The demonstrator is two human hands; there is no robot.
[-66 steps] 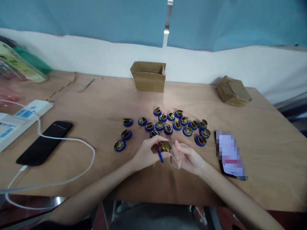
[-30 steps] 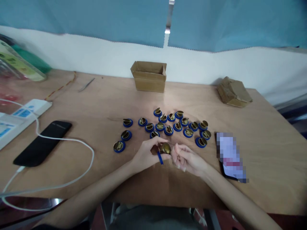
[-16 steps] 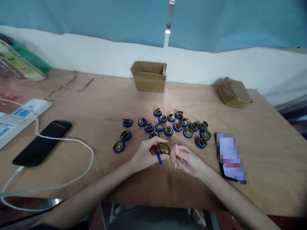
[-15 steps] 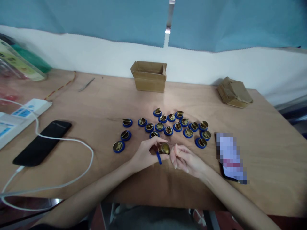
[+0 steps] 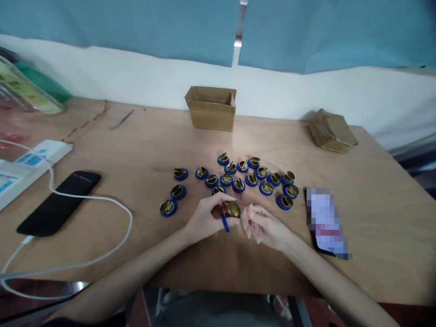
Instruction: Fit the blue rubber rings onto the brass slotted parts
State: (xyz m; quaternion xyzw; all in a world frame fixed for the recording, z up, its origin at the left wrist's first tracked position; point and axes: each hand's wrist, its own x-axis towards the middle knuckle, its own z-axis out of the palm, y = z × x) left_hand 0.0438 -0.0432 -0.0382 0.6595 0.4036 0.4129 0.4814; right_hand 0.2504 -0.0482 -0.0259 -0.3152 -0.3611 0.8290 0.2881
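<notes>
Disc of brass and blue, pinched in the left hand short of the desk's front edge, turns brass toward the right hand just beside, fingers curled, contents unclear

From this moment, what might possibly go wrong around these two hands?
The left hand grips a small brass-and-blue piece between thumb and fingers; it might slip. The white cable loops near the left forearm and might be snagged, perhaps dragging the black device. The phone lies beside the right forearm, which might bump it.
</notes>
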